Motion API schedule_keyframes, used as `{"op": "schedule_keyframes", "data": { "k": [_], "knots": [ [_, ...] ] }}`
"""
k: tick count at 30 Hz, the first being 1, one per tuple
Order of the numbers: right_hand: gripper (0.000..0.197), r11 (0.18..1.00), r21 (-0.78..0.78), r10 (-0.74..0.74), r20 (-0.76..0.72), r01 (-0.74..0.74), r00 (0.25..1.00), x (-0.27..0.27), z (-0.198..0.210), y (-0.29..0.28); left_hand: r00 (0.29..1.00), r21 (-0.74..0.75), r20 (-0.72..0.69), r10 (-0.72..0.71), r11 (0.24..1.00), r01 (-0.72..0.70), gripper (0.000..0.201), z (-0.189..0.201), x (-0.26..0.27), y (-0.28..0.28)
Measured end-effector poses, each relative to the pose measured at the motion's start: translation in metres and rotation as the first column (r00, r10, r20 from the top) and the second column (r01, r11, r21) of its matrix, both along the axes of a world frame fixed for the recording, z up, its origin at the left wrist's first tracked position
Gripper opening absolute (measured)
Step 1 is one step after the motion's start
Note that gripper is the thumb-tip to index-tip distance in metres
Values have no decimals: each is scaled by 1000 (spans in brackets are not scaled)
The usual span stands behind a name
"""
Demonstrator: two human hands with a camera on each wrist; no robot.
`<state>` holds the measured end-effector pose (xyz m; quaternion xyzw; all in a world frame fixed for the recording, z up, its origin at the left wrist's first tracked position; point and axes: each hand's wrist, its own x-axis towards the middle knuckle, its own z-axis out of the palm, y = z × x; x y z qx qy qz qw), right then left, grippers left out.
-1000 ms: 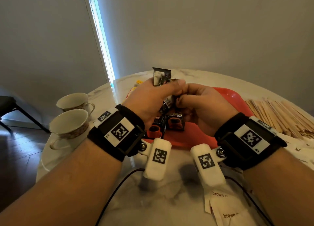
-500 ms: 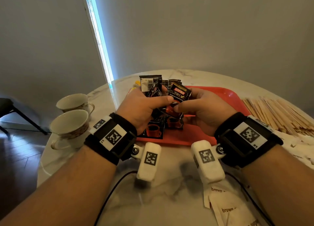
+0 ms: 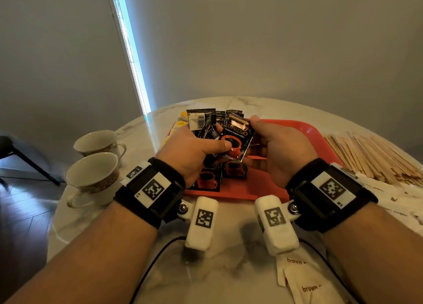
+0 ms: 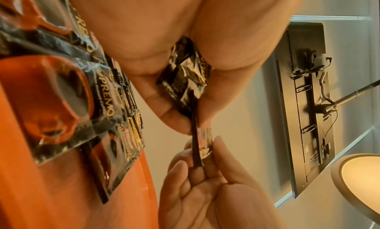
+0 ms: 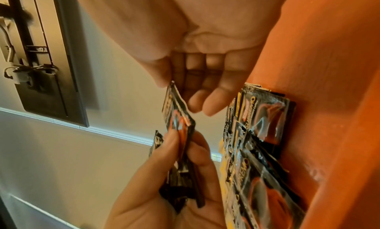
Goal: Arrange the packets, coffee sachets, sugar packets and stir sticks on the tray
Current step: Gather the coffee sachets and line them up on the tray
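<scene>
1. Above the red tray's (image 3: 304,129) near edge, my left hand (image 3: 190,152) grips a fan of black coffee sachets (image 3: 203,123).
2. My right hand (image 3: 279,148) pinches 1 Supremo sachet (image 3: 238,136) by its side edge.
3. Light, crinkly, slippery foil: best pinched at the sealed edges.

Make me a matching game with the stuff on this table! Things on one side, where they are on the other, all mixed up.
Things:
1. black coffee sachets
2. two white teacups
3. pale wooden stir sticks
4. white brown-sugar packets

Places:
A. piled right of the red plastic tray
B. near table edge, by the right wrist
C. left of the tray
D. held in both hands above the tray

Pairs: 1-D, 2-C, 3-A, 4-B
</scene>
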<state>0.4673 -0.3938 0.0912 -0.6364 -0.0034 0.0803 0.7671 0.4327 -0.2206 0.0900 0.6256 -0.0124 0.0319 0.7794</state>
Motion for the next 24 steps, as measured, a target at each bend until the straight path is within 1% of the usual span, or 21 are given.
{"op": "schedule_keyframes", "data": {
  "k": [2,3,4,6,8,11,12,14,16,19,24],
  "knots": [
    [18,999,-2,49,26,-49,998,-2,1,-1,999,-6,7,53,999,-53,33,-1,1,2],
    [10,998,-3,67,34,-67,997,-2,3,-3,998,-11,9,69,998,-69,31,-1,2,2],
    [6,998,-1,69,37,-69,997,-2,4,-4,997,-23,7,76,997,-76,29,-1,2,2],
    [9,999,-1,45,30,-45,999,-2,5,-7,996,-58,-8,90,994,-90,28,-1,4,2],
    [9,1000,-7,-13,-8,13,1000,-1,5,-8,990,-90,-24,141,986,-142,24,-2,7,3],
    [9,994,-73,-91,-136,82,987,1,-1,-11,968,-186,-82,238,950,-250,21,-3,14,12],
    [8,990,-119,-97,-185,75,978,2,-4,-12,962,-206,-94,258,940,-272,23,-3,15,14],
    [8,976,-218,-76,-271,15,960,2,-9,-14,955,-226,-95,282,928,-297,26,-2,17,18],
    [9,959,-280,-54,-318,-40,946,2,-11,-15,955,-241,-80,285,924,-296,27,0,17,20],
    [4,942,-329,-43,-321,-69,946,3,-13,-15,955,-246,-79,287,922,-298,26,0,17,20],
    [2,913,-391,9,-269,-117,963,5,-17,-11,950,-247,-96,297,918,-312,26,0,18,24]
  ]
}}
